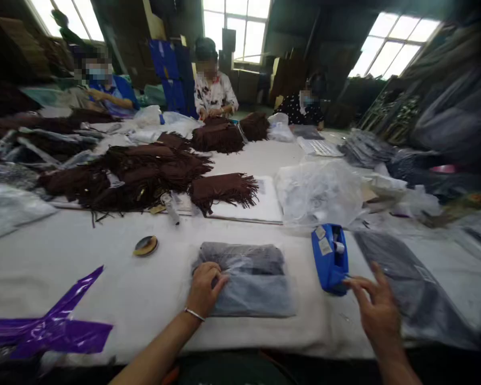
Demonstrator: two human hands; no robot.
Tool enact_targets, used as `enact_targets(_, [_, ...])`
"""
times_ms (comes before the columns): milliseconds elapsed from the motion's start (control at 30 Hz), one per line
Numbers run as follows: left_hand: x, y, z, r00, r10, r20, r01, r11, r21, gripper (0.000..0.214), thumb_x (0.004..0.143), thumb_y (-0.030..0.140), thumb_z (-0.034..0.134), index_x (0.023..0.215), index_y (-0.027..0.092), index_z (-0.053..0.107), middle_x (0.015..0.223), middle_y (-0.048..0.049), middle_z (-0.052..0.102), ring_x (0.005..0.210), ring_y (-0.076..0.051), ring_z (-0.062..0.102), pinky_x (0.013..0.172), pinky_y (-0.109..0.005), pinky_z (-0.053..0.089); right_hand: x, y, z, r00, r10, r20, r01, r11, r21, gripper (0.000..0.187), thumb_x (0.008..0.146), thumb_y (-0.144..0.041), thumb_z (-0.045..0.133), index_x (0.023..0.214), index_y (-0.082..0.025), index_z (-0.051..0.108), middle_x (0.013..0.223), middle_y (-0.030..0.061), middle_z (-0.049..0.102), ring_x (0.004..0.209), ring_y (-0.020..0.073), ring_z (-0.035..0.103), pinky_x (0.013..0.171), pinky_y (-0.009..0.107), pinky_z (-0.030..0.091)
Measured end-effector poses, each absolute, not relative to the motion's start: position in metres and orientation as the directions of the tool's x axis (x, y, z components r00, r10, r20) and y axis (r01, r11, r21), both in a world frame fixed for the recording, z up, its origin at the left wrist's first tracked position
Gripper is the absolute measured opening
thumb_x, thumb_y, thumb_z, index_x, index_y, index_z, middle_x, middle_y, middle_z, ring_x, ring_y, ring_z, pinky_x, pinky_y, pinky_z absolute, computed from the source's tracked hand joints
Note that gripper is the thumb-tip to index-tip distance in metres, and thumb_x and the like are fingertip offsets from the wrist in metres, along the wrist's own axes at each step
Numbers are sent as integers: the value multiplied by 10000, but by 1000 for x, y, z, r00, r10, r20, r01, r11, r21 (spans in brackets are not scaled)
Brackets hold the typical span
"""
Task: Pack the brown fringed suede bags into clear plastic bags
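A folded grey garment in a clear plastic bag [250, 280] lies on the white table [144, 289] in front of me. My left hand [203, 289], a thin bracelet at its wrist, rests on the bag's left edge with fingers curled against the plastic. My right hand [374, 305] hovers to the right with fingers spread, its fingertips at the lower end of a blue pouch [331, 258]. Beside that hand lies another bagged dark grey garment [409, 289].
Brown fringed pieces [144, 174] are heaped mid-table, with crumpled clear bags [320, 192] to the right. A small round disc [146, 245] and purple glossy tape [52, 329] lie at left. Three people sit working at the far end.
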State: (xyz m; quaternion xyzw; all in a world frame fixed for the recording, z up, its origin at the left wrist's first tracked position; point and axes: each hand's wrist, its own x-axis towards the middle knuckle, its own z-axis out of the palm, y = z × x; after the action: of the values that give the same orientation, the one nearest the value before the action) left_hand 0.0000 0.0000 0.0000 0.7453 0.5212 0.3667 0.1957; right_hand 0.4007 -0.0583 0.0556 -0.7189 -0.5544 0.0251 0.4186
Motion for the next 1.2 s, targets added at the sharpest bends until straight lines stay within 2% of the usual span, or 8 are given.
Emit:
enact_targets(100, [0,1,2,173,933,317,622,-353,699,245,863,352,557,693,181,512,867,-40,571,872,-187,527,835,-350,390,326,-19,72,-169,959,229,669,283,-688,413,911,-309,469,1318,-259,420,972,21,605,1015,204,539,984,420,357])
enact_targets(267, [0,0,6,184,935,302,664,-345,663,213,866,316,551,706,182,510,859,-36,572,873,-192,521,842,-366,383,237,33,73,-695,718,-33,670,631,-391,752,796,-180,629,1432,-266,238,882,25,614,893,211,540,936,394,369])
enact_targets(533, [-1,-2,4,192,935,299,726,-340,598,193,879,301,523,728,180,513,860,-41,557,882,-203,496,851,-390,368,237,67,56,-521,851,-72,854,518,-55,829,773,-258,683,1447,-182,206,869,105,639,907,291,547,852,414,394])
enact_targets(667, [1,-2,1,181,936,300,718,-335,610,204,881,309,518,726,177,511,868,-44,561,884,-203,498,838,-381,373,251,64,50,-468,881,71,865,473,-170,890,776,-322,681,1457,-237,114,1257,113,530,1252,305,352,986,452,328])
enact_targets(800, [-7,-3,7,174,945,278,682,-319,658,185,863,322,547,746,180,536,890,-46,578,904,-205,517,865,-387,373,252,58,41,-528,845,83,804,529,-271,742,757,-334,688,1391,-266,308,1445,70,343,1369,309,137,1057,505,243])
enact_targets(933, [-31,-8,15,217,948,232,623,-318,715,119,819,304,607,808,191,570,943,-37,600,935,-199,535,891,-374,374,240,60,64,-455,886,95,805,454,-381,290,917,-323,431,1133,-182,562,1272,124,523,1254,287,375,999,472,328])
enact_targets(1000, [-39,-10,17,210,956,204,620,-292,729,111,826,287,592,776,190,569,875,-27,605,884,-187,545,860,-352,389,224,61,81,-562,827,-7,749,505,-429,313,954,-331,338,967,-194,619,1030,78,644,1013,219,563,876,367,434])
enact_targets(1200, [-35,-7,8,53,982,182,656,-172,735,175,852,293,555,718,181,558,785,-28,591,816,-185,541,762,-321,407,141,63,94,-744,592,-310,668,658,-348,237,839,-380,554,731,-215,686,726,27,683,722,196,634,695,294,478])
